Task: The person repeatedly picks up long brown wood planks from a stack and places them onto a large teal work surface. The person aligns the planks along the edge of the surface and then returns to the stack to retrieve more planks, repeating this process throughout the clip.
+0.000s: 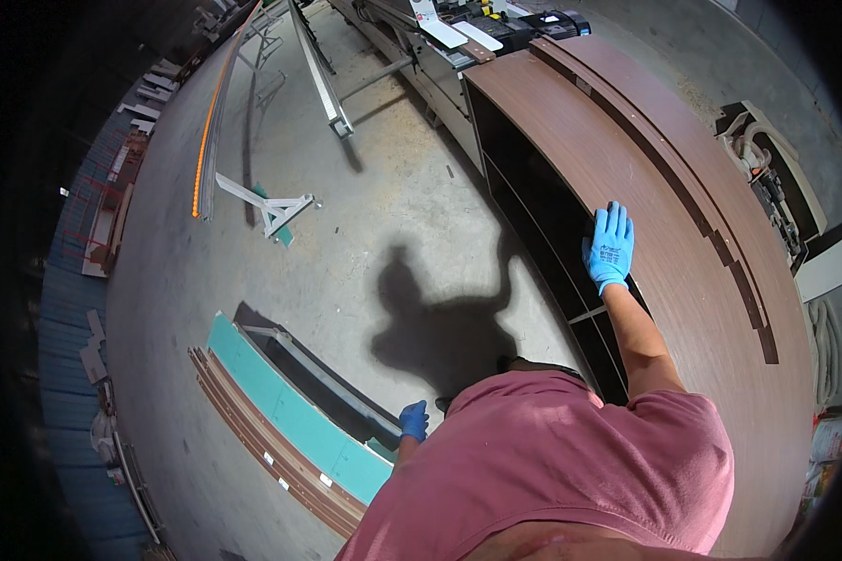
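Right hand (610,248) flat on brown cabinet (683,234) front edge, left hand (413,421) by teal panel (295,407), grip unclear

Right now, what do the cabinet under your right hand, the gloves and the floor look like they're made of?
Cabinet: probably laminated wood board, matte dark-brown woodgrain face, flat panel edges. Gloves on the right hand and left hand: blue, seemingly knit fabric with a coating; the weave is too small to confirm. Floor: bare grey concrete, mottled and dusty.
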Demonstrator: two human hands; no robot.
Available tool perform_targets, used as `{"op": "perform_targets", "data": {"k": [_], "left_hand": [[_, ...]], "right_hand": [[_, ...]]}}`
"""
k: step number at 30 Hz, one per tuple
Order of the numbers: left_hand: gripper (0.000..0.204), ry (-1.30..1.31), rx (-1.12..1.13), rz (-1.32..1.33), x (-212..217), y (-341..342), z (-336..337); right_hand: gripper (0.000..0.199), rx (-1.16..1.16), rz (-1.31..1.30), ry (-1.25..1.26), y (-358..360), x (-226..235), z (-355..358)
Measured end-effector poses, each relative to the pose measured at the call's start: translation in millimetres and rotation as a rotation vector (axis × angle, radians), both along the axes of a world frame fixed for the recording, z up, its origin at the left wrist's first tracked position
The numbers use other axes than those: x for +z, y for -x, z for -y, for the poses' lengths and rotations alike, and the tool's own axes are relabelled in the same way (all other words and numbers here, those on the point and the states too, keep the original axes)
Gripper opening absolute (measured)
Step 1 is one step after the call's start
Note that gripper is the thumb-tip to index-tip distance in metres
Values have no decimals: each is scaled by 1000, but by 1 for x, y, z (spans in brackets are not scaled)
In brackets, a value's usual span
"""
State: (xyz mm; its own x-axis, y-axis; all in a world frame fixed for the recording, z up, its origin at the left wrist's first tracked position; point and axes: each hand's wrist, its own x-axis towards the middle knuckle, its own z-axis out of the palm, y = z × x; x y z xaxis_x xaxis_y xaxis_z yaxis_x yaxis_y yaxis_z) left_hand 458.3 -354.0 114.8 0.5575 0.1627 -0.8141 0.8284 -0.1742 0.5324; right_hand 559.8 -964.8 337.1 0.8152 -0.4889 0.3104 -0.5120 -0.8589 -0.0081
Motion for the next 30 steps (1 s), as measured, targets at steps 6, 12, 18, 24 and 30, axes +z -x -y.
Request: {"op": "perform_targets", "data": {"k": [6,12,18,24,30], "left_hand": [[38,39,50,73,7,2,7],[36,62,68,11,6,-6,10],[39,-39,113,8,10,-10,15],[45,-12,71,9,8,-19,14],[44,3,-146,-36,12,-42,5]], "right_hand": [[66,-1,-1,8,-1,-2,0],[66,-3,1,8,-2,-4,3],[66,-5,1,7,-3,-4,1],[68,-4,-7,7,-4,2,-3],[69,16,17,-31,-7,10,1]]}}
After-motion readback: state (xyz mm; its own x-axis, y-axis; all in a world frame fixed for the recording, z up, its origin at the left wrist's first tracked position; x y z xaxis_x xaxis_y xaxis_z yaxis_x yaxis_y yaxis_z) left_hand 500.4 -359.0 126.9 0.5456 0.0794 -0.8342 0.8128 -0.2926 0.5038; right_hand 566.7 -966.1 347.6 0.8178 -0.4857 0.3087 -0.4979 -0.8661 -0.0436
